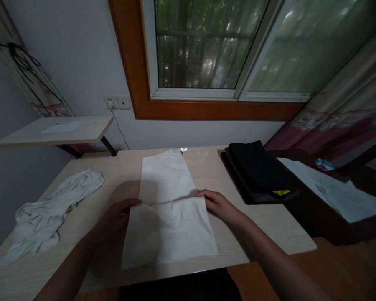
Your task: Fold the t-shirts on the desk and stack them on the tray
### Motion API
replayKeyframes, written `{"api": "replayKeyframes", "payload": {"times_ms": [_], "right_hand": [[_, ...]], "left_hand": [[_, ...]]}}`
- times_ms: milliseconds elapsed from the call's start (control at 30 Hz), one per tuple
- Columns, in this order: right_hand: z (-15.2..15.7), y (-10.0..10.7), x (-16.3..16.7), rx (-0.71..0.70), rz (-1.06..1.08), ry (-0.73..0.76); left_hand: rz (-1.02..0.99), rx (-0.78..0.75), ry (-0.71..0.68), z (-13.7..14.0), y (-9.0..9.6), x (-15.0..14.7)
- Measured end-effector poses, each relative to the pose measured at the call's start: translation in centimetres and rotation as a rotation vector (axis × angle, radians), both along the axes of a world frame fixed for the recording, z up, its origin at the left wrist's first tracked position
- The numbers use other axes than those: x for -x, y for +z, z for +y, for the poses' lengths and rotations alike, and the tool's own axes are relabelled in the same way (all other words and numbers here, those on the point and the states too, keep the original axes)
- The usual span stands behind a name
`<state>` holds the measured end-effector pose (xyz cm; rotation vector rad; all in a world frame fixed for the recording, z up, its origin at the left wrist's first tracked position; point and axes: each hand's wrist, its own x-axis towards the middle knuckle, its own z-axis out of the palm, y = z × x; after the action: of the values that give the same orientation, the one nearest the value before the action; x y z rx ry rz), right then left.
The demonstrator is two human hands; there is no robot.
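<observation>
A white cloth, perhaps a garment, lies flat on the table in a long strip, with its near part folded over so that an edge crosses the middle. My left hand pinches the left end of that edge, its fingers partly in shadow. At the right end, my right hand grips the same edge between thumb and fingers. Beyond the fold, the far part of the cloth stretches toward the wall. Some fingertips are hidden by the fabric.
A crumpled white cloth lies at the left of the table. Folded black cloths with a yellow patch are stacked at the right. A raised shelf holds a paper at back left. Paper sheets lie beyond the right edge.
</observation>
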<state>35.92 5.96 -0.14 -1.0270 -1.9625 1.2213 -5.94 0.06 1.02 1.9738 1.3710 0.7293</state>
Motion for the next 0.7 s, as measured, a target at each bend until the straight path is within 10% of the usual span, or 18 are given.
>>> {"api": "replayKeyframes", "payload": {"times_ms": [300, 500, 700], "right_hand": [[-0.6, 0.0, -1.4, -0.432, -0.206, 0.155], [-0.8, 1.1, -1.2, -0.493, -0.172, 0.297], [1.9, 1.6, 1.9, -0.141, 0.174, 0.040]], "left_hand": [[0.288, -0.412, -0.275, -1.0, -1.1, 0.2], [0.079, -0.406, -0.351, -0.4, -0.2, 0.0], [-0.234, 0.029, 0.136, 3.0, 1.1, -0.8]]}}
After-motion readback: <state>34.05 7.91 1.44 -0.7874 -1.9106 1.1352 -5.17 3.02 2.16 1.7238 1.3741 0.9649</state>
